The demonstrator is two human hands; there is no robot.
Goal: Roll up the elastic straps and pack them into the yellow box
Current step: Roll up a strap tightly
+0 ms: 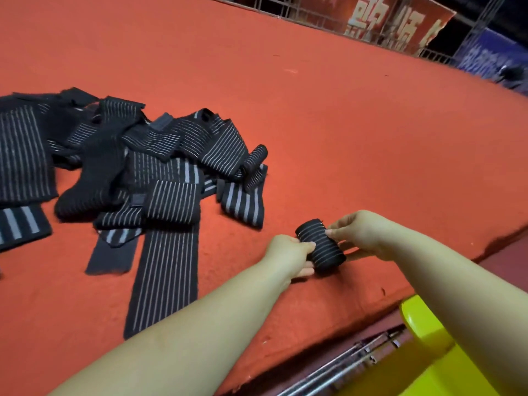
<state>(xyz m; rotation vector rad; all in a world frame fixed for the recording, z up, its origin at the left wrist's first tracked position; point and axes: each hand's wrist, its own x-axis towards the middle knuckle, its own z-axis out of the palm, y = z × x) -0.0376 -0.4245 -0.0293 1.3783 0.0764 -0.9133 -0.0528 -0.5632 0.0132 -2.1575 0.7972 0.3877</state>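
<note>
A rolled black elastic strap (pixel 321 247) with thin grey stripes rests on the red surface near its front edge. My left hand (pixel 291 254) grips its near end and my right hand (pixel 363 234) pinches its far end. To the left lies a pile of unrolled black striped straps (pixel 137 167). One long strap (pixel 165 275) runs flat toward me. The yellow box (pixel 425 335) sits at the lower right, below the surface's edge, partly hidden by my right forearm.
The red felt surface (pixel 314 110) stretches far back and to the right. Metal bars (pixel 351 361) lie below its front edge beside the box. Wire fencing with red and blue banners (pixel 394 21) stands at the far back.
</note>
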